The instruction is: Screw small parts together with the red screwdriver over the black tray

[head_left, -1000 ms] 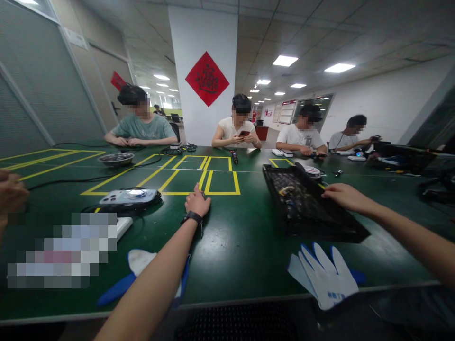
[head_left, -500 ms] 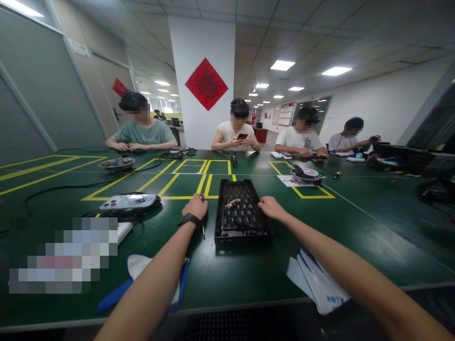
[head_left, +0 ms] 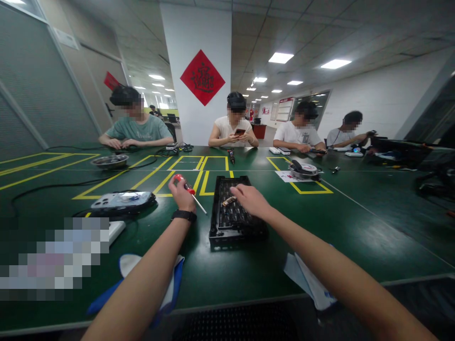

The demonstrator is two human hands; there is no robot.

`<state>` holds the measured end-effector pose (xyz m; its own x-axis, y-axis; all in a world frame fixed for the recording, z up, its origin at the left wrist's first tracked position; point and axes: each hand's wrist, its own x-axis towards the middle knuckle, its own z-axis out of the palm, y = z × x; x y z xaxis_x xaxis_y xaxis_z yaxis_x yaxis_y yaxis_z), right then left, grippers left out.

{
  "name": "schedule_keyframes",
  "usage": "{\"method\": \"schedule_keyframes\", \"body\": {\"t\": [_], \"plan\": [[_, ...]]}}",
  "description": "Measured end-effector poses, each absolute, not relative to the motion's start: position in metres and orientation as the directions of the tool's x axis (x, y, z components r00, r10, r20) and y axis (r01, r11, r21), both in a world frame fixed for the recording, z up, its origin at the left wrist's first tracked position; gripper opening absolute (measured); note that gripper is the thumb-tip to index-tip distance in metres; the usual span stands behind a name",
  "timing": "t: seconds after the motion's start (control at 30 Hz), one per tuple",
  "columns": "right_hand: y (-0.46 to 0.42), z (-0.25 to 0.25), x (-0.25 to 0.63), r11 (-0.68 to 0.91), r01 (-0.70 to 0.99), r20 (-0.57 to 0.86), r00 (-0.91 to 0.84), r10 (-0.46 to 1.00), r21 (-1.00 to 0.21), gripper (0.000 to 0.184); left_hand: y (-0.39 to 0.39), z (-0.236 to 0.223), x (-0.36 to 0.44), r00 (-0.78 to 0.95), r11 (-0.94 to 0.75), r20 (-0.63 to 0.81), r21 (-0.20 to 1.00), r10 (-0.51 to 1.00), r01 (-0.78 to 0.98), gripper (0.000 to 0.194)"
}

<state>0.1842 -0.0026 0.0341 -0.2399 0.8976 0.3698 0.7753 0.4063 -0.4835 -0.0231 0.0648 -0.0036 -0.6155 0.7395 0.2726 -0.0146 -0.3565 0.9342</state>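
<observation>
Gripping the screwdriver (head_left: 192, 192) in the closed left hand (head_left: 182, 195) at eight o'clock; holding the half-curled right hand (head_left: 251, 201) over the tray (head_left: 227, 240) at six, unclear whether pinching the metal piece (head_left: 228, 202); ideally keeping the shaft (head_left: 201, 206) clear.

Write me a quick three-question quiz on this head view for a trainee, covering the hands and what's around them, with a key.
1. Which hand holds the red-handled screwdriver?
2. True or false: the right hand is over the black tray.
3. What is partly hidden behind the left forearm? (a) a metal dish; (b) a blue-and-white glove; (c) a sheet of paper.

Key: 1. The left hand. 2. True. 3. b.
</observation>
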Motion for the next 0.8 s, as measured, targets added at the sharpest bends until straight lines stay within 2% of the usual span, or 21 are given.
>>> {"method": "schedule_keyframes", "body": {"t": [0.03, 0.07, 0.13, 0.2, 0.27, 0.33, 0.4, 0.43, 0.47, 0.5, 0.57, 0.63, 0.7, 0.8], "plan": [[-0.006, 0.037, 0.168, 0.463, 0.658, 0.298, -0.354, 0.886, -0.594, 0.045, 0.066, -0.003, -0.020, -0.573, -0.369, 0.210, 0.913, 0.792, -0.176, 0.037], [-0.008, 0.039, 0.151, 0.441, 0.545, 0.204, -0.441, 0.874, -0.713, 0.044, 0.066, -0.004, -0.017, -0.513, -0.359, 0.167, 0.883, 0.842, -0.302, 0.037], [-0.011, 0.039, 0.123, 0.244, 0.418, -0.027, -0.545, 0.838, -0.875, 0.040, 0.068, -0.007, -0.009, -0.402, -0.319, 0.139, 0.846, 0.905, -0.427, 0.037], [-0.010, 0.037, 0.105, 0.044, 0.293, -0.108, -0.485, 0.868, -0.955, 0.037, 0.070, -0.010, -0.003, -0.338, -0.301, 0.159, 0.854, 0.928, -0.424, 0.042], [-0.006, 0.036, 0.101, -0.030, 0.218, -0.128, -0.448, 0.885, -0.976, 0.034, 0.071, -0.013, 0.000, -0.284, -0.320, 0.224, 0.878, 0.932, -0.357, 0.049], [0.000, 0.036, 0.109, -0.043, 0.144, -0.104, -0.444, 0.890, -0.989, 0.030, 0.072, -0.015, 0.000, -0.231, -0.368, 0.319, 0.904, 0.919, -0.217, 0.053], [0.007, 0.034, 0.127, -0.020, 0.001, -0.019, -0.396, 0.918, -1.000, 0.028, 0.073, -0.020, -0.002, -0.193, -0.423, 0.422, 0.905, 0.886, 0.038, 0.055], [0.011, 0.031, 0.139, 0.039, -0.080, 0.062, -0.316, 0.947, -0.996, 0.027, 0.073, -0.024, -0.003, -0.161, -0.440, 0.471, 0.876, 0.867, 0.197, 0.057], [0.015, 0.027, 0.152, 0.116, -0.090, 0.131, -0.196, 0.972, -0.989, 0.028, 0.074, -0.029, -0.004, -0.113, -0.446, 0.511, 0.822, 0.852, 0.354, 0.059], [0.020, 0.021, 0.167, 0.198, -0.034, 0.200, -0.051, 0.979, -0.980, 0.030, 0.075, -0.033, -0.005, -0.048, -0.439, 0.525, 0.756, 0.850, 0.485, 0.063], [0.027, 0.007, 0.198, 0.238, 0.285, 0.293, 0.167, 0.941, -0.928, 0.037, 0.077, -0.043, -0.005, 0.059, -0.392, 0.471, 0.651, 0.880, 0.650, 0.066], [0.034, -0.007, 0.230, 0.145, 0.690, 0.385, 0.208, 0.899, -0.710, 0.045, 0.081, -0.051, -0.004, 0.061, -0.317, 0.399, 0.615, 0.915, 0.722, 0.063], [0.038, -0.017, 0.258, 0.094, 0.764, 0.380, 0.207, 0.902, -0.638, 0.044, 0.086, -0.055, -0.003, 0.029, -0.261, 0.358, 0.621, 0.933, 0.739, 0.060], [0.043, -0.024, 0.282, 0.037, 0.839, 0.340, 0.179, 0.923, -0.543, 0.034, 0.092, -0.058, -0.002, 0.037, -0.232, 0.293, 0.667, 0.955, 0.708, 0.058]]}}
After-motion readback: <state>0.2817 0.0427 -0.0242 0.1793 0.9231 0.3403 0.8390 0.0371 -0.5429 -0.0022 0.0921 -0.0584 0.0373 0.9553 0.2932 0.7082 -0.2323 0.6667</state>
